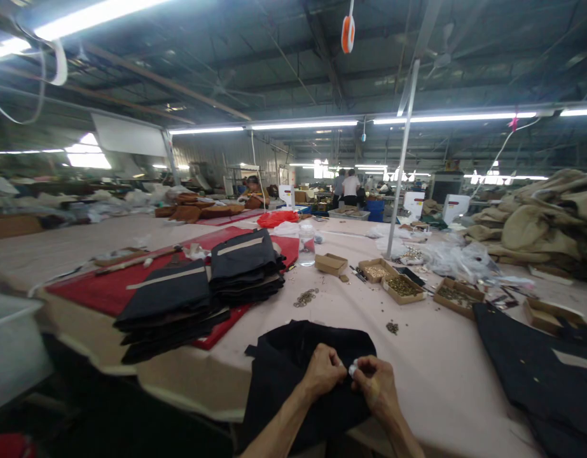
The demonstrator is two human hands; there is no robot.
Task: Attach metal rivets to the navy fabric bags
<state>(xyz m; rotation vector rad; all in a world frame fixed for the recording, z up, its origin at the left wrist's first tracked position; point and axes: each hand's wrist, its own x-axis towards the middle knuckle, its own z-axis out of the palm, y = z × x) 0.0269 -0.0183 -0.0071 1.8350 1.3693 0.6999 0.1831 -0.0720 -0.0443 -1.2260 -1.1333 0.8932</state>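
Note:
A black fabric piece lies at the table's front edge and hangs partly over it. My left hand is closed, its thumb and finger pinching the fabric. Close beside it on the right, my right hand is also closed in a pinch over the same cloth. Something small and white shows at its fingertips; whether it is a wrapping on a finger or a held piece, I cannot tell. Beyond the fabric lie a small pile of metal rings and a little heap of small metal parts.
Stacks of folded dark fabric rest on a red sheet to the left. Open cardboard boxes of small fittings stand ahead right, near a metal pole. More dark fabric lies at right. A clear jar stands mid-table.

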